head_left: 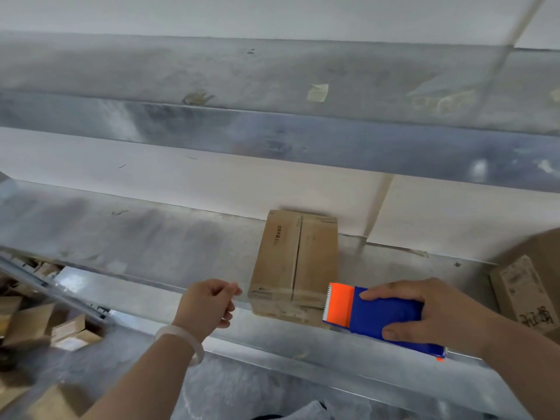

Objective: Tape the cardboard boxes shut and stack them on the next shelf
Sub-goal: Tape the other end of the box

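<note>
Faced galvanised steel shelf (151, 237) spanning whole view, wall behind; judged it used as a bench so both hands were free for taping. Noted bigger carton (527, 286) at far rt on same deck, partly out of frame, well apart from the job. Found task's cardboard box (295, 259) lying flat on the deck, long side running away, near end right at the front lip, prob. set there so top and end face were both reachable. Saw its centre seam (298, 256) w/ flaps meeting; seemed to be some tape across near end, too blurred to confirm. Spotted loose cartons (72, 331) on floor, lower left, below shelf level. Saw right hand (424, 310) clasped round blue tape dispenser (385, 316), fingers over top, thumb on near side, prob. gripped that way to aim orange toothed end (330, 301) at the box; placed teeth just beside near rt corner, contact or not couldn't tell. Saw left hand (206, 304) hovering just beside near left corner, apart from box, fingers loosely curled, nothing visible in them; prob. ready to steady it. Noted white bangle (181, 338) on left wrist.
</note>
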